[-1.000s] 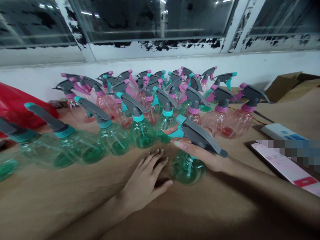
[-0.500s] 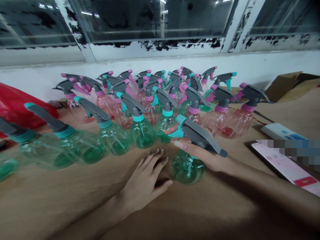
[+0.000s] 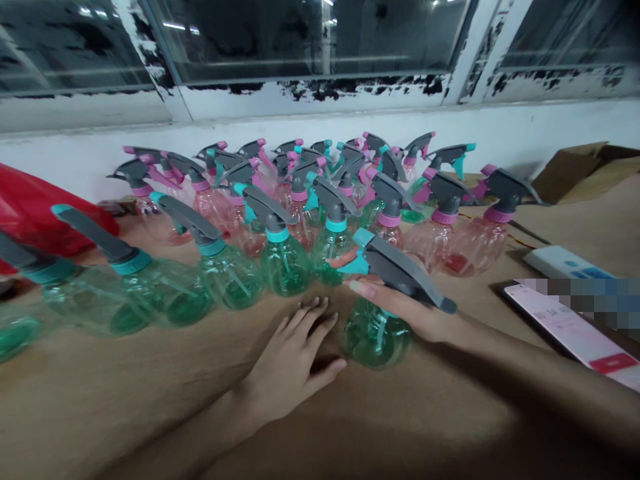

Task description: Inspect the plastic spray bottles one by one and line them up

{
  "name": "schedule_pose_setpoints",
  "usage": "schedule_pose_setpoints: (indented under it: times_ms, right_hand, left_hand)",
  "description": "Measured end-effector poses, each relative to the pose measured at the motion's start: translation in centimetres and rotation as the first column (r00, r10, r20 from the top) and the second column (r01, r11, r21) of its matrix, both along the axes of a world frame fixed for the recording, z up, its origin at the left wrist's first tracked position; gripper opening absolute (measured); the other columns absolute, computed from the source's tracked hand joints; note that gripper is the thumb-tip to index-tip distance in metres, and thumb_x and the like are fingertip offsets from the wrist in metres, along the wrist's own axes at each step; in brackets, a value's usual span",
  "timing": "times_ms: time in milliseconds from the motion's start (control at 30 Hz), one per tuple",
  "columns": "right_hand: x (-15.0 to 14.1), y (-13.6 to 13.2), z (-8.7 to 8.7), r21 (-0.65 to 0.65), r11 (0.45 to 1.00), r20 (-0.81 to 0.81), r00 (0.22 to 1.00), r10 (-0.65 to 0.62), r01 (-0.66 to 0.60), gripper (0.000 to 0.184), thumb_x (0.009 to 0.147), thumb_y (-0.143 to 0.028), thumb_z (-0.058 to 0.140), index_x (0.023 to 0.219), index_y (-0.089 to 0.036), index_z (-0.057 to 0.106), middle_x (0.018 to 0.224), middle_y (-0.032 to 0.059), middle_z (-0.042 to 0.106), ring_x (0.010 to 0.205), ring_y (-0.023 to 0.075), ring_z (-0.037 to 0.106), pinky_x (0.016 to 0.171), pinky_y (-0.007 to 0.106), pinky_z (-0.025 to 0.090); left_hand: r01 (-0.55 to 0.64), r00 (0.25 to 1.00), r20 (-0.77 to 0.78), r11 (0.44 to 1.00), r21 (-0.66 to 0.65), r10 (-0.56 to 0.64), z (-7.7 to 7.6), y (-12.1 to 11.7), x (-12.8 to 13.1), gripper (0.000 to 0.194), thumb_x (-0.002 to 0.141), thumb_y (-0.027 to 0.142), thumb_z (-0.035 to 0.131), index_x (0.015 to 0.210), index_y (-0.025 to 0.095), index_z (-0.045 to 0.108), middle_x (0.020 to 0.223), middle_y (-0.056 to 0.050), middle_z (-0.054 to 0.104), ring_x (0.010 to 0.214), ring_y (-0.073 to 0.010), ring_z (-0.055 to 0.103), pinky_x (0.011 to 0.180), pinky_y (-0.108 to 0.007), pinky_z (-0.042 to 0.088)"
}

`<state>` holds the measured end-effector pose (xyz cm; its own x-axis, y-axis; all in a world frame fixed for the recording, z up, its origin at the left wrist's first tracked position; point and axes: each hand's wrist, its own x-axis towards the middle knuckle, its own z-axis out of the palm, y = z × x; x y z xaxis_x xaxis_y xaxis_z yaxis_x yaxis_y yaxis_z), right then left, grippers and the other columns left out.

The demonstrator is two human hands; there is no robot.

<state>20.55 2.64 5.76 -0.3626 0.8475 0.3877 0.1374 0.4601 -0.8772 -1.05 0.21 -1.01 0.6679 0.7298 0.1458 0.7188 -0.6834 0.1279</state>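
Note:
My right hand is closed around the neck of a green spray bottle, under its grey and turquoise trigger head. The thumb lies along the near side, and a fingertip shows beyond the turquoise trigger. Flat on the wooden table, my left hand rests with fingers apart, just left of that bottle and holding nothing. Several more green spray bottles form a row beyond the hands, running to the left edge. Pink spray bottles with grey and pink heads crowd behind them, a few turquoise-topped ones among them.
A phone with a lit screen lies at the right, near a white device with a cable. An open cardboard box stands at the back right. Something red and shiny is at the left. A white wall with windows closes the back.

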Motion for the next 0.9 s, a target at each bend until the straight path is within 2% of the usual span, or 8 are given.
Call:
schedule_pose_setpoints:
  times_ms: [333, 533, 733, 800, 900]
  right_hand:
    - [0.02, -0.2, 0.23, 0.011, 1.0, 0.015, 1.0, -0.014, 0.013, 0.027, 0.083, -0.038, 0.062, 0.106, -0.024, 0.06, 0.089, 0.001, 0.064, 0.076, 0.0169, 0.062, 0.076, 0.034, 0.049]
    - [0.08, 0.04, -0.11, 0.022, 1.0, 0.013, 1.0, 0.005, -0.005, 0.026, 0.086, -0.038, 0.061, 0.108, -0.024, 0.059, 0.084, -0.0003, 0.062, 0.072, 0.015, 0.06, 0.075, 0.033, 0.049]
    - [-0.06, 0.07, -0.07, 0.026, 1.0, -0.012, 1.0, 0.009, -0.009, 0.026, 0.085, -0.038, 0.061, 0.106, -0.023, 0.059, 0.098, 0.002, 0.064, 0.079, 0.016, 0.062, 0.073, 0.031, 0.05]
    - [-0.07, 0.09, 0.04, 0.052, 0.999, 0.004, 1.0, -0.001, 0.001, 0.025, 0.084, -0.039, 0.061, 0.104, -0.024, 0.059, 0.093, 0.0012, 0.064, 0.075, 0.0154, 0.061, 0.067, 0.03, 0.049]
    - [-0.03, 0.1, 0.25, 0.108, 0.993, 0.069, 0.996, -0.049, 0.042, 0.019, 0.085, -0.042, 0.059, 0.091, -0.023, 0.061, 0.075, -0.0011, 0.061, 0.062, 0.0133, 0.055, 0.058, 0.029, 0.044]
  left_hand:
    - [0.001, 1.0, -0.007, 1.0, 0.013, -0.001, 0.01, 0.1, 0.07, 0.058, 0.091, 0.049, 0.052, 0.136, 0.014, 0.042, 0.145, -0.015, 0.039, 0.132, -0.0307, 0.035, 0.104, -0.049, 0.034]
    - [0.003, 1.0, 0.028, 0.999, 0.036, -0.004, -0.25, 0.06, -0.09, 0.056, 0.092, 0.051, 0.05, 0.136, 0.017, 0.042, 0.143, -0.013, 0.041, 0.131, -0.0301, 0.036, 0.104, -0.048, 0.033]
    - [0.013, 1.0, 0.022, 0.998, 0.056, -0.014, -0.48, 0.14, -0.18, 0.056, 0.092, 0.05, 0.051, 0.135, 0.015, 0.043, 0.143, -0.014, 0.04, 0.131, -0.0297, 0.036, 0.104, -0.048, 0.032]
    - [0.017, 1.0, 0.021, 0.998, 0.056, -0.018, -0.48, 0.15, -0.18, 0.057, 0.092, 0.049, 0.052, 0.135, 0.014, 0.043, 0.143, -0.015, 0.041, 0.131, -0.0297, 0.036, 0.104, -0.047, 0.033]
    - [0.02, 1.0, 0.015, 0.998, 0.051, -0.021, -0.43, 0.11, -0.16, 0.057, 0.092, 0.049, 0.052, 0.135, 0.013, 0.044, 0.142, -0.015, 0.042, 0.131, -0.0294, 0.035, 0.105, -0.046, 0.032]
